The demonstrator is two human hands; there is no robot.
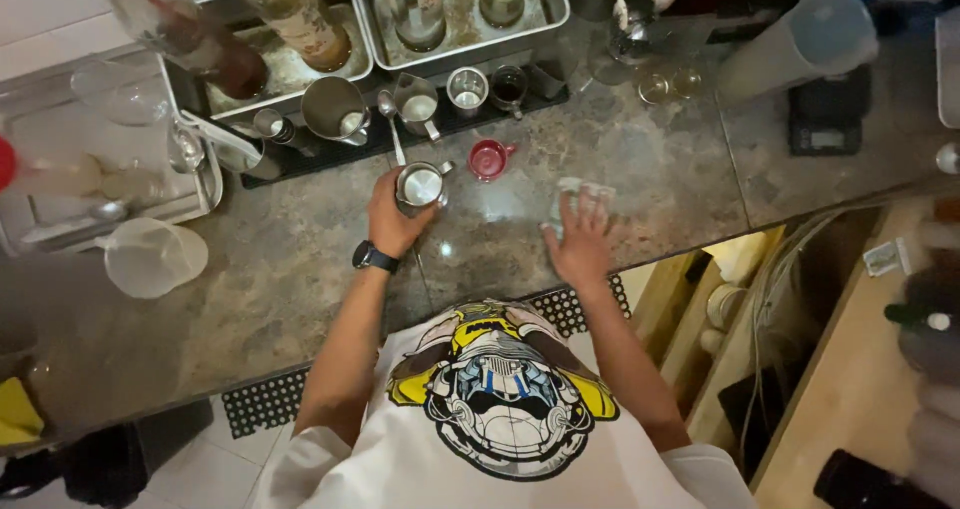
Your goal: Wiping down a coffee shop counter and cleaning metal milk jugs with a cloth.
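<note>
Currently, the person's left hand (395, 219) is closing around a small steel milk jug (420, 186), fingers wrapping its wall from the 8 o'clock side; the jug is standing upright on the speckled stone counter (300, 269), its handle pointing toward 2 o'clock. A dark wristwatch (373, 258) is sitting on that wrist.

The right hand (580, 239) is lying flat and spread, fingers fully open, pressing on a pale folded cloth (580, 191) at its fingertips; it is gripping nothing.

The jug is lying at 9 o'clock from the right hand, near but apart, so the left hand is the nearer 1. A small red cup (488, 159) is standing just beside the jug at 2 o'clock, not touching it.

At 12 o'clock a black mat (330, 154) is carrying 4 or more steel jugs and measures. Behind it, 2 steel trays (460, 49) are holding 4 bottles; 1 is wearing a cream label, another a white-and-red label, print too blurred to describe. A clear plastic pitcher (155, 257) is standing at 9 o'clock, and a black scale (825, 119) at 2 o'clock.
</note>
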